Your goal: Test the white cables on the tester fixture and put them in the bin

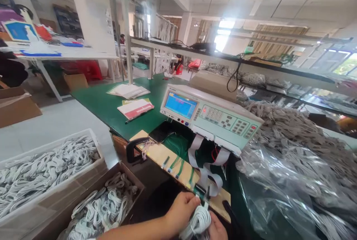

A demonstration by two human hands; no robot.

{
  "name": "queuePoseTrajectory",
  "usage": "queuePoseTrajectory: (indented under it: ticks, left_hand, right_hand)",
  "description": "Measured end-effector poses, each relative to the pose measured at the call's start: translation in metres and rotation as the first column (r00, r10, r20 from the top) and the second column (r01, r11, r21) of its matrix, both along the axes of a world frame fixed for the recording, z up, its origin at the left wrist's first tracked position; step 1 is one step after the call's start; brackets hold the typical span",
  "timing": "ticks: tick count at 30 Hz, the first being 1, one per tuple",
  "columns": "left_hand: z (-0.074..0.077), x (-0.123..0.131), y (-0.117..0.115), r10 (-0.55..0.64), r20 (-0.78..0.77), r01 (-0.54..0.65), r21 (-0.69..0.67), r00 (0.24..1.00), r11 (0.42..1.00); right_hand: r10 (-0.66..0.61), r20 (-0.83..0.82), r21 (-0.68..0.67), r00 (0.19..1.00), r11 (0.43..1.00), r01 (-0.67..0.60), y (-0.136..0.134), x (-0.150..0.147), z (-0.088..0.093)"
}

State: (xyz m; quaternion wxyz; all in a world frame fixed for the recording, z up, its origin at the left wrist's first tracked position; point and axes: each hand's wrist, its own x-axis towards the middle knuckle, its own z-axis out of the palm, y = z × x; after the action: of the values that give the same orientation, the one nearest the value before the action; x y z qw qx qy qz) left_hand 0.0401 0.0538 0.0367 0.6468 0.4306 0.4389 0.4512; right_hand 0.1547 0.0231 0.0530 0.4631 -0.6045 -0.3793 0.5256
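Note:
A bundle of white-grey cable [200, 220], coiled and tied, is at the bottom centre between my hands. My left hand [181, 208] is closed, thumb and finger pinching a small white cable end [197, 196] at the edge of the wooden board [158, 155]. My right hand [218, 228] is partly cut off by the lower frame edge; its fingers are closed around the right side of the bundle. Just beyond my fingertips a dark connector block [201, 189] sits on the board, with grey ribbon cable [209, 175] running from it towards the tester [209, 115].
The tester has a lit blue screen [181, 105]. Left stand a white bin [93, 139] and a cardboard box [136, 182] of coiled cables. Right lies a heap of cables [295, 132] with clear plastic [267, 191]. A black clamp [131, 150] grips the board; booklets [136, 109] lie behind.

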Motion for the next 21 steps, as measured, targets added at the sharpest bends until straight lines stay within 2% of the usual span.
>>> queuePoseTrajectory:
  ticks: [3,6,9,12,16,21]
  left_hand:
    - [0.004,-0.001,-0.005,0.030,0.031,-0.028,-0.034,0.999,0.999]
    - [0.009,-0.003,-0.012,0.043,0.100,-0.031,-0.114,0.994,0.993]
    - [0.015,-0.006,-0.020,0.078,0.064,-0.071,-0.101,0.995,0.992]
    - [0.019,-0.009,-0.021,0.029,0.043,-0.024,-0.111,0.999,0.993]
    - [0.019,-0.011,-0.013,-0.047,0.052,0.054,-0.151,0.998,0.987]
    - [0.013,-0.009,-0.014,0.004,0.071,0.006,-0.136,0.997,0.991]
  right_hand:
    - [0.056,0.063,0.074,0.996,0.995,-0.061,-0.004,-0.005,0.007]
    - [0.063,0.068,0.102,0.996,0.992,-0.070,-0.006,-0.009,0.006]
    - [0.060,0.051,0.089,0.997,0.994,-0.064,-0.009,-0.011,0.000]
    - [0.073,0.028,0.076,0.997,0.994,-0.075,-0.012,-0.011,-0.003]
    - [0.079,0.028,0.102,0.996,0.991,-0.081,-0.014,-0.011,-0.006]
    - [0.093,0.013,0.070,0.996,0.993,-0.094,-0.017,-0.008,-0.013]
